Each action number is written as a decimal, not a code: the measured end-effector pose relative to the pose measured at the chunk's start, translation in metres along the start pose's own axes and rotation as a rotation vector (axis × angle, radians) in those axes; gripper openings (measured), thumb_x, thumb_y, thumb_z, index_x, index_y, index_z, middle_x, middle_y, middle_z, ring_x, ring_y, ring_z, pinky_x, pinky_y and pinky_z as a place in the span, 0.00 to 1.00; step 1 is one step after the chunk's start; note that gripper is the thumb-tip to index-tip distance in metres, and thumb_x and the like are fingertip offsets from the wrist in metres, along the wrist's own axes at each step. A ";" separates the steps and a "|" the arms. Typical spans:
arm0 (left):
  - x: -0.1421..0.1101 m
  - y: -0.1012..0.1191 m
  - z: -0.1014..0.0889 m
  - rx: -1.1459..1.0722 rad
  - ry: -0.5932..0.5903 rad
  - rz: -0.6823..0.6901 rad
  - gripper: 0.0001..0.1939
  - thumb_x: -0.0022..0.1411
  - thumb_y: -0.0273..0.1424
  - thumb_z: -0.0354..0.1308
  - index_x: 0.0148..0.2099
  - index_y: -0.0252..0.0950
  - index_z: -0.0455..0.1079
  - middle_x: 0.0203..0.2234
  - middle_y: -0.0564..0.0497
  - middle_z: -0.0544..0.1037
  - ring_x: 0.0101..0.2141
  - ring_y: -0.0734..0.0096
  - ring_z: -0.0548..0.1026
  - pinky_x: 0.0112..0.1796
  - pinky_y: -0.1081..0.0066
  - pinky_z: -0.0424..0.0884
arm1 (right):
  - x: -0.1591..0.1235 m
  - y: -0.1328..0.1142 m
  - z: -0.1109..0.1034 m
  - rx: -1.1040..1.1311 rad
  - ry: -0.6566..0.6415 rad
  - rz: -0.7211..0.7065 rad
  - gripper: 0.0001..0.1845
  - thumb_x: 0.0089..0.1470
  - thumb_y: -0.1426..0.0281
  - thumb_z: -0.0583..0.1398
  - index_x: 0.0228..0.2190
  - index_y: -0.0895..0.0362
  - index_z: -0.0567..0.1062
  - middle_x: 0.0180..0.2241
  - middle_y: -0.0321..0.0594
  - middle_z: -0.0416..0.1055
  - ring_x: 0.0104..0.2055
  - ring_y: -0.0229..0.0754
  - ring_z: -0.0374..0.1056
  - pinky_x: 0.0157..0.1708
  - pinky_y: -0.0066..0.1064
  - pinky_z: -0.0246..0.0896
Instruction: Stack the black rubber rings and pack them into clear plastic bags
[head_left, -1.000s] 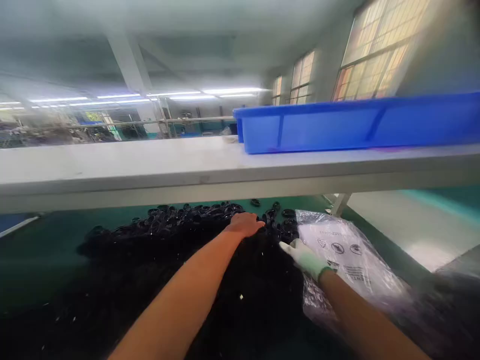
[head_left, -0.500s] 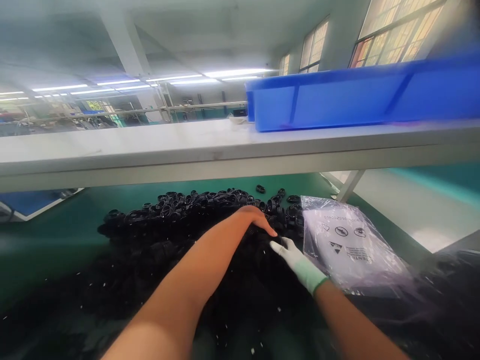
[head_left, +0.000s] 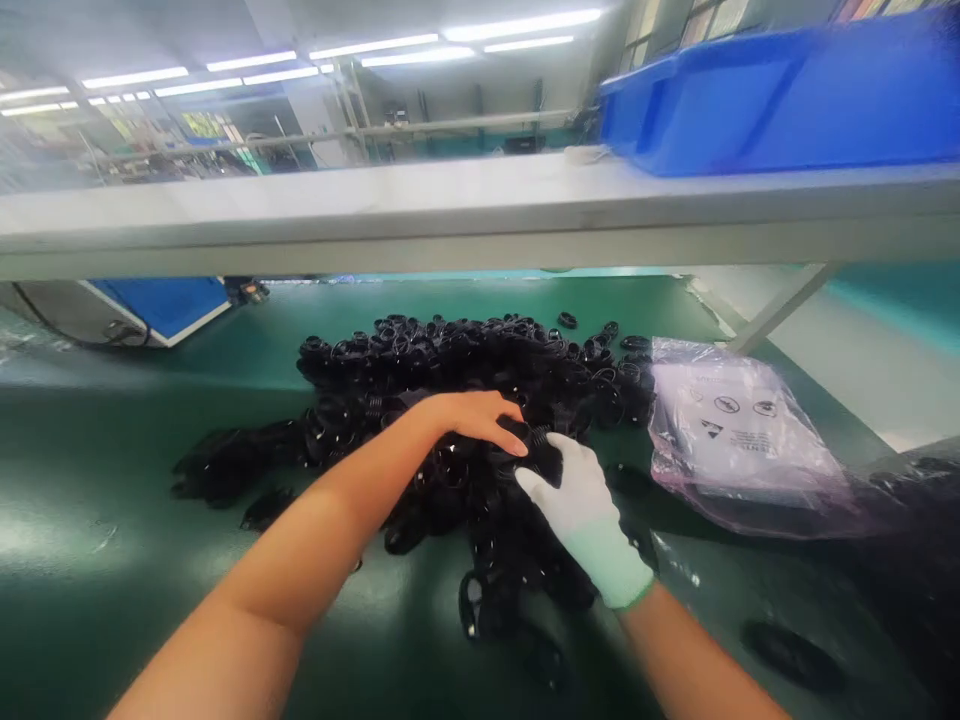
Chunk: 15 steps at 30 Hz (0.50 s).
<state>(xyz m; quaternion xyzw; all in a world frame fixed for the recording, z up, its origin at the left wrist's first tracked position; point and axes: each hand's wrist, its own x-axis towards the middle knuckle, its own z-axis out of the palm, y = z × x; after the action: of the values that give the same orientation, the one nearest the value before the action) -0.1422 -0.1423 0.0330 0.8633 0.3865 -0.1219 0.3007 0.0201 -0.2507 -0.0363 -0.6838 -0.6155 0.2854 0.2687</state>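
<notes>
A heap of coiled black cables [head_left: 450,350] lies on the green floor, with looser coils spread toward me. My bare left hand [head_left: 480,418] reaches over the heap from the left, its fingers curved down around dark coils. Facing it, my right hand [head_left: 581,490] wears a white glove with a pale green cuff. Between its thumb and fingers is a bundle of black cable coils [head_left: 540,455], which both hands grip from opposite sides. Most of the left fingertips are hidden by the dark coils.
A white bench top [head_left: 375,205] crosses above the heap, bearing a blue bin [head_left: 787,95]. Right of the heap lies a clear plastic bag [head_left: 750,430] with printed warning symbols. A slanted bench leg [head_left: 784,305] stands behind it. A blue-sided box [head_left: 161,300] is at the left.
The view has tipped down and shifted left, so more floor shows. My hands now grip a bundle nearer me in the heap, and the gloved hand is more fully visible.
</notes>
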 end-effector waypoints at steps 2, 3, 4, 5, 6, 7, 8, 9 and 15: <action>-0.027 -0.008 0.007 0.012 0.085 0.019 0.28 0.47 0.50 0.54 0.48 0.41 0.66 0.45 0.50 0.69 0.47 0.63 0.66 0.47 0.68 0.60 | -0.019 -0.015 0.006 -0.096 0.041 -0.123 0.30 0.45 0.58 0.56 0.50 0.54 0.61 0.50 0.48 0.57 0.52 0.54 0.53 0.49 0.45 0.50; -0.041 -0.012 0.012 0.025 0.142 0.002 0.28 0.47 0.49 0.56 0.48 0.41 0.66 0.47 0.49 0.67 0.50 0.62 0.63 0.49 0.67 0.58 | -0.028 -0.022 0.008 -0.142 0.039 -0.176 0.29 0.46 0.59 0.56 0.50 0.54 0.61 0.50 0.47 0.57 0.52 0.54 0.52 0.49 0.45 0.50; -0.055 -0.016 0.018 0.038 0.218 -0.035 0.27 0.47 0.48 0.56 0.49 0.41 0.66 0.49 0.49 0.65 0.52 0.61 0.61 0.50 0.66 0.57 | -0.035 -0.029 0.010 -0.183 0.012 -0.224 0.27 0.46 0.60 0.56 0.49 0.54 0.62 0.49 0.47 0.58 0.52 0.53 0.52 0.49 0.45 0.50; -0.069 -0.020 0.026 0.048 0.315 -0.087 0.27 0.48 0.47 0.56 0.49 0.42 0.65 0.51 0.49 0.63 0.53 0.60 0.58 0.51 0.65 0.56 | -0.039 -0.035 0.010 -0.217 -0.048 -0.266 0.26 0.47 0.61 0.56 0.48 0.53 0.64 0.49 0.46 0.58 0.51 0.52 0.53 0.49 0.44 0.50; -0.082 -0.022 0.034 0.051 0.425 -0.146 0.27 0.49 0.47 0.55 0.50 0.42 0.64 0.53 0.49 0.61 0.54 0.60 0.57 0.52 0.64 0.55 | -0.041 -0.042 0.010 -0.246 -0.129 -0.300 0.23 0.47 0.62 0.56 0.47 0.52 0.65 0.48 0.45 0.59 0.51 0.51 0.53 0.48 0.44 0.50; -0.096 -0.023 0.043 0.047 0.538 -0.203 0.26 0.50 0.47 0.54 0.50 0.42 0.64 0.53 0.49 0.60 0.54 0.61 0.57 0.53 0.64 0.55 | -0.041 -0.048 0.008 -0.268 -0.234 -0.335 0.20 0.48 0.63 0.56 0.45 0.52 0.67 0.47 0.43 0.61 0.50 0.49 0.55 0.48 0.42 0.51; -0.109 -0.023 0.054 0.033 0.646 -0.257 0.25 0.53 0.47 0.51 0.51 0.43 0.63 0.53 0.50 0.60 0.54 0.63 0.58 0.52 0.65 0.55 | -0.038 -0.055 0.004 -0.288 -0.339 -0.365 0.17 0.48 0.64 0.56 0.42 0.52 0.69 0.47 0.42 0.61 0.49 0.47 0.56 0.47 0.40 0.52; -0.121 -0.021 0.066 0.016 0.733 -0.311 0.23 0.54 0.46 0.50 0.50 0.43 0.63 0.52 0.50 0.61 0.53 0.64 0.60 0.52 0.65 0.56 | -0.035 -0.060 -0.002 -0.306 -0.415 -0.391 0.14 0.48 0.65 0.56 0.39 0.52 0.71 0.47 0.41 0.61 0.48 0.46 0.57 0.47 0.39 0.52; -0.183 -0.004 0.181 -0.149 0.836 -0.703 0.21 0.54 0.46 0.49 0.50 0.50 0.61 0.49 0.56 0.64 0.43 0.63 0.69 0.42 0.65 0.67 | -0.034 -0.052 -0.063 -0.258 -0.216 -0.523 0.10 0.54 0.68 0.51 0.32 0.55 0.71 0.40 0.37 0.64 0.44 0.39 0.60 0.44 0.30 0.53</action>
<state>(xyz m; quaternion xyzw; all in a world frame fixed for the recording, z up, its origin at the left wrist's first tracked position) -0.2635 -0.3600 -0.0305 0.6335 0.7457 0.1657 0.1230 0.0270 -0.2801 0.0462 -0.4963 -0.8267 0.1972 0.1772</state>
